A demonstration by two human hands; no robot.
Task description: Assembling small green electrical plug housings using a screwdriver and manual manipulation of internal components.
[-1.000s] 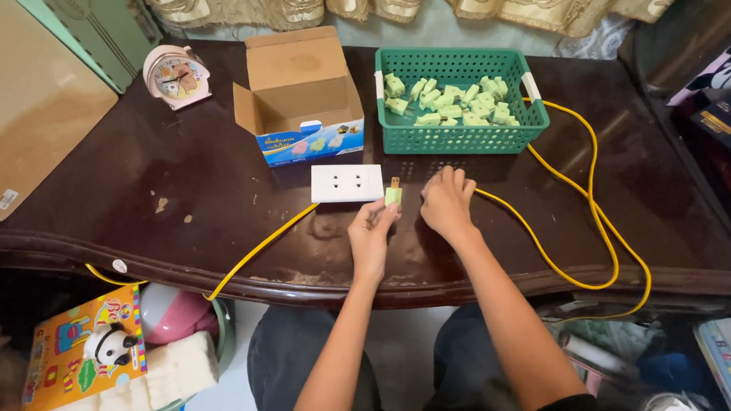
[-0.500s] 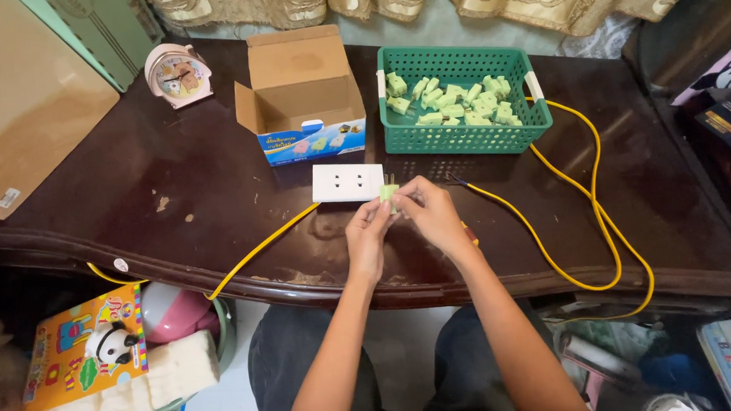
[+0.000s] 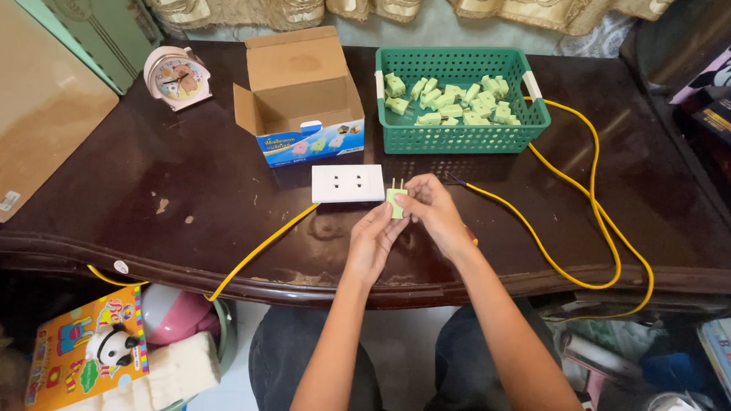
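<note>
Hands, left hand (image 3: 372, 240) and right hand (image 3: 432, 212), hold one green plug (image 3: 396, 201) beside one socket plate (image 3: 348, 183).

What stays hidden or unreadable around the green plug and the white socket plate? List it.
- Head view: green plug body, mostly covered by the right hand and left hand.
- Yellow cable: its far end drops below the table edge.
- Cardboard box: its floor is hidden by the front wall.
</note>
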